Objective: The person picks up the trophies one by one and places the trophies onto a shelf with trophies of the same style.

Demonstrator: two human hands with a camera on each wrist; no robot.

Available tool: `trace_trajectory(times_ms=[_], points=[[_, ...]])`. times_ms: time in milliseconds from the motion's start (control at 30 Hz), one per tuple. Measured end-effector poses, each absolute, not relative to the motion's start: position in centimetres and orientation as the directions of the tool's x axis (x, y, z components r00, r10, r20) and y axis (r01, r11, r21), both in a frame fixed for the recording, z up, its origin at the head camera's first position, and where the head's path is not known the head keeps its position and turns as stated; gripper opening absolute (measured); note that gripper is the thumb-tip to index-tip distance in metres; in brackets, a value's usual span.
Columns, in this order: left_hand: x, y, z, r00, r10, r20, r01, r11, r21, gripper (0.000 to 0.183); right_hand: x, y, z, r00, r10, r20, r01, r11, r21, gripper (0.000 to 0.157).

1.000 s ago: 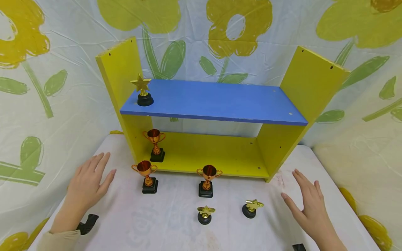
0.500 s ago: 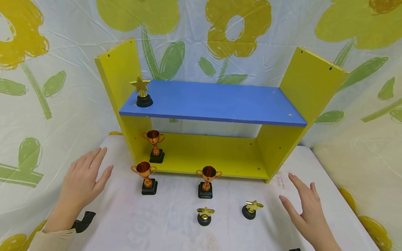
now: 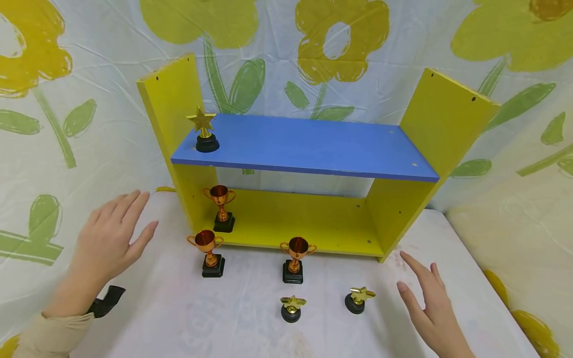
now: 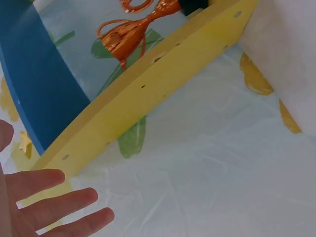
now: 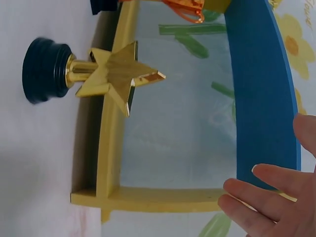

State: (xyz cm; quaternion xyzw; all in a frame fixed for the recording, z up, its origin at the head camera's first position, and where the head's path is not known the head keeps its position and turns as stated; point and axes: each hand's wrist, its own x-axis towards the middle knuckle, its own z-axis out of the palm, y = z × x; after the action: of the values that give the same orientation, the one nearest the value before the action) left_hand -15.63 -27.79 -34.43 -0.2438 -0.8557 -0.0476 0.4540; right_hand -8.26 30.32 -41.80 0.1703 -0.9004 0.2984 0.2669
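My left hand [image 3: 109,233] hovers left of the shelf with straight fingers and holds nothing. My right hand [image 3: 427,303], fingers extended and also holding nothing, is right of a gold star trophy [image 3: 356,300] on the table. A second star trophy [image 3: 291,309] stands nearer the middle. Behind it is a bronze cup trophy [image 3: 293,259], and another cup trophy [image 3: 210,252] stands further left, in front of the shelf. On the lower yellow board sits a third cup trophy [image 3: 222,209]. One more star trophy [image 3: 205,130] stands at the left end of the blue board.
The shelf [image 3: 286,216] has yellow sides and a blue upper board [image 3: 304,144]. It stands at the back of the white-covered table [image 3: 241,323]. A flower-printed cloth [image 3: 277,59] hangs behind and at both sides. Black straps show at the wrists.
My left hand has drifted left and slightly up in the head view. My right hand has shifted a little to the left. The trophies and shelf have stayed in place.
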Motion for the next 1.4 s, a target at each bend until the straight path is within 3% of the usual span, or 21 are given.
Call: trace_trajectory(times_ms=[233, 567, 800, 1400], points=[[-16.1, -27.6, -32.0, -0.383, 0.368, 0.847, 0.468, 0.868, -0.166, 0.063, -7.9, 29.5, -41.5, -0.789, -0.149, 0.596, -0.512, 0.694, -0.505, 0.058], [-16.4, -28.4, -27.9, -0.356, 0.4, 0.844, 0.404, 0.881, -0.247, 0.064, -7.9, 29.1, -42.4, -0.806, -0.109, 0.582, -0.488, 0.678, -0.549, 0.05], [-16.8, -28.1, -25.7, -0.287, 0.393, 0.874, 0.398, 0.879, -0.264, 0.062, -7.8, 28.5, -42.7, -0.805, -0.077, 0.589, -0.487, 0.651, -0.582, 0.047], [-19.0, -26.9, -20.4, -0.285, 0.417, 0.863, 0.416, 0.865, -0.281, 0.063, -7.9, 27.5, -43.9, -0.844, -0.058, 0.533, -0.455, 0.603, -0.655, 0.043]])
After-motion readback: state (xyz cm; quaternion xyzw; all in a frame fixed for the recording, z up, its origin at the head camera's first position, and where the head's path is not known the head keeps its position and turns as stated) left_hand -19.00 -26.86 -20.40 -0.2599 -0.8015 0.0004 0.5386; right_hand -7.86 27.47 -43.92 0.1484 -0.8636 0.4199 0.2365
